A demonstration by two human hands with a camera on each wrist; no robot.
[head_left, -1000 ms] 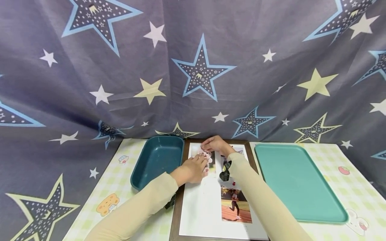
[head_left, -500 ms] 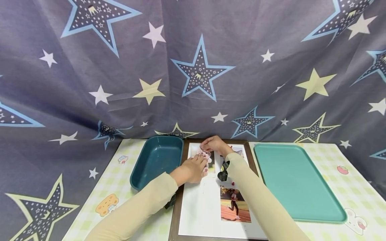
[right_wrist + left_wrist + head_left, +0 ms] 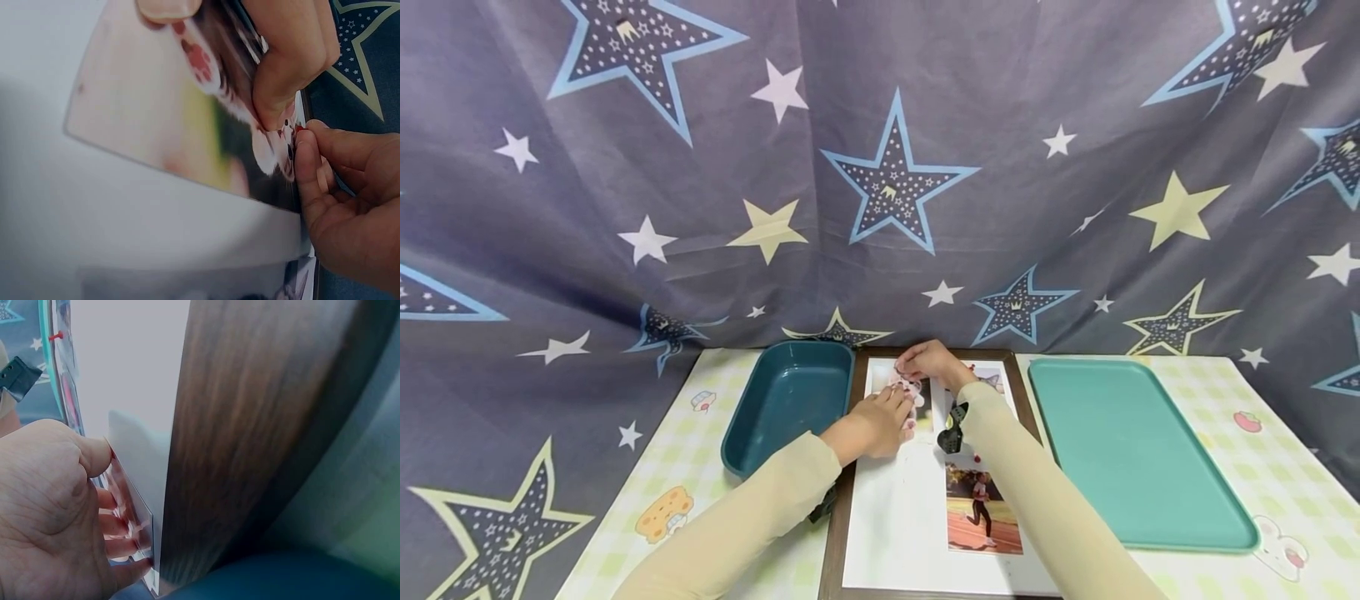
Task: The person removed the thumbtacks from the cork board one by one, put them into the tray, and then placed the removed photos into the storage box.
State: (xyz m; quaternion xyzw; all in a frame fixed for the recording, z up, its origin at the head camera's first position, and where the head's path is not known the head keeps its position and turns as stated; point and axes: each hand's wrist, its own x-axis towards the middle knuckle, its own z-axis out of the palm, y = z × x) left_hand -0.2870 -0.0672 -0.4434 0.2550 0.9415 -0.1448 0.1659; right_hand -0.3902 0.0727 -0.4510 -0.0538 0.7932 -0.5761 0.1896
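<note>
My left hand (image 3: 880, 423) rests on a glossy kitten photo (image 3: 150, 100), pressing it to a white board (image 3: 891, 508) in a brown wooden frame. In the left wrist view its thumb lies at the photo's near edge and its fingers spread across the print. My right hand (image 3: 932, 362) is at the photo's far end. In the right wrist view, its thumb and forefinger pinch a small red push pin (image 3: 300, 129) by the kitten's head. The pin's point is hidden.
A photo of a runner (image 3: 983, 508) is on the board's right, with another photo (image 3: 992, 377) beyond the right wrist. A deep dark-teal tray (image 3: 730, 454) stands left of the frame, a flat green tray (image 3: 1150, 467) right. A starry curtain (image 3: 880, 292) hangs behind.
Both hands stay at the kitten photo, the right still pinching at its far end. The whole head view shifts slightly left.
</note>
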